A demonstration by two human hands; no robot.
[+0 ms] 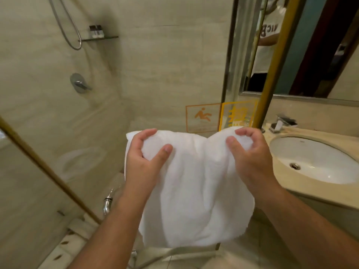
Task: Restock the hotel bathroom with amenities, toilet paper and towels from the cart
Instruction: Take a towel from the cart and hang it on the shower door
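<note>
Hanging towel (194,191), top edge between fingers (147,133)

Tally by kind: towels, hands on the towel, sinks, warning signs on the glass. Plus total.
white towel: 1
hands gripping it: 2, left hand and right hand
sink: 1
warning signs: 2, orange sign and yellow sign
total: 6
</note>
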